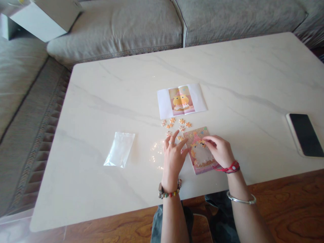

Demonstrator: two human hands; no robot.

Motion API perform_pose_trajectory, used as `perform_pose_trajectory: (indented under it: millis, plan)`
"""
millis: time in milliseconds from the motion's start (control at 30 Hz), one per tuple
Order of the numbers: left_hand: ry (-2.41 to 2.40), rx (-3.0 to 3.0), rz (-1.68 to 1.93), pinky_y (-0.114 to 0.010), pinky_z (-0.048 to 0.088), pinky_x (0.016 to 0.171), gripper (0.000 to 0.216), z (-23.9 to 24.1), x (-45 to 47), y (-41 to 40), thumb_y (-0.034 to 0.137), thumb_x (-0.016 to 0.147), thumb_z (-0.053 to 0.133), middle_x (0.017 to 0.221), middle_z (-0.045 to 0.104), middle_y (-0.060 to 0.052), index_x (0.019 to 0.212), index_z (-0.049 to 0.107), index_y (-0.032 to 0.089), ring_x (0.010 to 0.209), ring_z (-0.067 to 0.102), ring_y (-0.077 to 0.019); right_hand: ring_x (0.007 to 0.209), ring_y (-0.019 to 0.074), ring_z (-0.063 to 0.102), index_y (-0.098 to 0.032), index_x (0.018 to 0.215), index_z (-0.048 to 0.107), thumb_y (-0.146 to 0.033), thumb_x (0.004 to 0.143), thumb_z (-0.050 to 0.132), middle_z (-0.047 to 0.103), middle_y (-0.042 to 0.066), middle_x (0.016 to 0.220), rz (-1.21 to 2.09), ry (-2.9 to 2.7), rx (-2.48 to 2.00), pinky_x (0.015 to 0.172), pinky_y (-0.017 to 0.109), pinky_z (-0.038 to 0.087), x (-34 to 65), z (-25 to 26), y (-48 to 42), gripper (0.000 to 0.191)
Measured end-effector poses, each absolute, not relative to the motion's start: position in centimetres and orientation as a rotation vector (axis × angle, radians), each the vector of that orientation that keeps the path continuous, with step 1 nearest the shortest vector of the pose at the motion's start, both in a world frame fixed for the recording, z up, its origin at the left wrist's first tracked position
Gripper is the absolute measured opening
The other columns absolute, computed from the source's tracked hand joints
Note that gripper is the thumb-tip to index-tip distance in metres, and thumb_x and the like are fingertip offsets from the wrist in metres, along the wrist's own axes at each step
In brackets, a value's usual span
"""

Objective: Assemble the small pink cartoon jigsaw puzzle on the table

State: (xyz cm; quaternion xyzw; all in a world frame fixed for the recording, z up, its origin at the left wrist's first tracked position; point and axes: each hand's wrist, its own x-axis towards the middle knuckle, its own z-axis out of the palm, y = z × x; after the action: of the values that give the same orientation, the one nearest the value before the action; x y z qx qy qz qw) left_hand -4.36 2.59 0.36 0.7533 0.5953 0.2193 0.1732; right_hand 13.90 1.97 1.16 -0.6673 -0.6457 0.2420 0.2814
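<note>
A partly assembled jigsaw puzzle (201,153) lies in front of me, with a pale gap in its middle and a pink lower border. My right hand (219,148) is over its upper right part, thumb and fingertips pinched on a small puzzle piece, mostly hidden by the fingers. My left hand (174,155) rests at the puzzle's left edge with its fingers apart. Several loose puzzle pieces (182,121) lie beyond the left hand. Past them is a creased paper sheet (163,101) printed with a yellow cartoon animal.
A clear plastic bag (119,150) lies left of my hands on the white marbled table (101,101). A phone (306,135) lies near the table's right side. Behind the table stands a grey sofa (131,27), with a white box (48,20) on it at left.
</note>
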Motion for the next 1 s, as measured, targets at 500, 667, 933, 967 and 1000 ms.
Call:
perform_pose_trajectory:
  millis: [500, 667, 933, 967, 1000]
  plan:
    - [1.702, 2.097, 0.614, -0.046, 0.041, 0.091, 0.030, -0.1, -4.4, 2.6, 0.024, 0.068, 0.066, 0.132, 0.037, -0.003, 0.097, 0.062, 0.028, 0.113, 0.033, -0.0274, 0.070, 0.0165, 0.060, -0.019, 0.079, 0.064, -0.019, 0.079, 0.046, 0.066, 0.005, 0.080, 0.623, -1.773, -1.781, 0.065, 0.028, 0.046, 14.1, 1.0, 2.0, 0.018]
    - [1.712, 2.090, 0.609, -0.047, 0.043, 0.088, 0.032, -0.1, -4.5, 2.6, 0.025, 0.068, 0.066, 0.131, 0.037, -0.005, 0.099, 0.061, 0.028, 0.112, 0.034, -0.0278, 0.071, 0.0162, 0.060, -0.019, 0.079, 0.063, -0.018, 0.078, 0.047, 0.066, 0.005, 0.080, 0.610, -1.769, -1.743, 0.067, 0.028, 0.046, 13.4, 1.0, 2.0, 0.017]
    - [1.715, 2.078, 0.633, -0.047, 0.043, 0.089, 0.033, -0.3, -4.5, 2.6, 0.025, 0.067, 0.067, 0.131, 0.037, -0.005, 0.099, 0.060, 0.028, 0.113, 0.034, -0.0277, 0.075, 0.0163, 0.062, -0.020, 0.080, 0.063, -0.018, 0.078, 0.047, 0.067, 0.005, 0.085, 0.696, -1.713, -1.711, 0.070, 0.028, 0.047, 13.0, 1.1, 1.9, 0.017]
    - [1.718, 2.077, 0.636, -0.047, 0.043, 0.089, 0.033, -0.3, -4.5, 2.6, 0.025, 0.067, 0.067, 0.131, 0.037, -0.005, 0.099, 0.060, 0.028, 0.113, 0.034, -0.0277, 0.075, 0.0164, 0.062, -0.020, 0.080, 0.063, -0.018, 0.078, 0.047, 0.067, 0.005, 0.084, 0.700, -1.708, -1.712, 0.070, 0.029, 0.047, 12.9, 1.1, 1.9, 0.017]
    - [1.721, 2.078, 0.639, -0.047, 0.043, 0.089, 0.033, -0.3, -4.5, 2.6, 0.025, 0.067, 0.067, 0.131, 0.037, -0.005, 0.099, 0.060, 0.028, 0.113, 0.034, -0.0277, 0.075, 0.0164, 0.062, -0.020, 0.080, 0.063, -0.018, 0.078, 0.046, 0.068, 0.005, 0.084, 0.703, -1.705, -1.715, 0.070, 0.029, 0.048, 12.9, 1.1, 1.9, 0.017]
